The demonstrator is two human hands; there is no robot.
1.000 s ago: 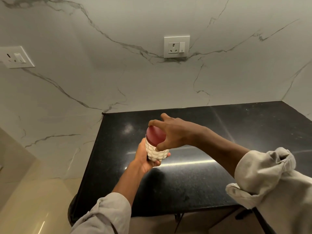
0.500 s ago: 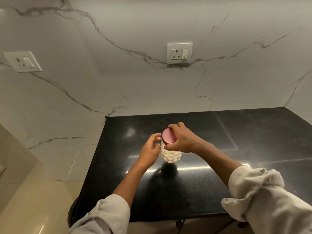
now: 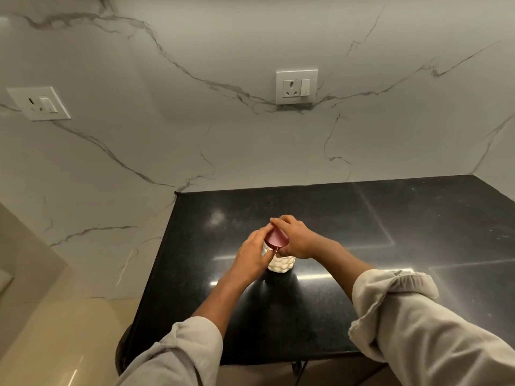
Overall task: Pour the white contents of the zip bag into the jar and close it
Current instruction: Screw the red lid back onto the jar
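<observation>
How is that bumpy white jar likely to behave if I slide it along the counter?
The jar stands upright and narrow on the glossy black counter, so it may tip rather than slide. Its bumpy wall probably suits a firm grip. It looks filled, likely adding weight low down.
</observation>
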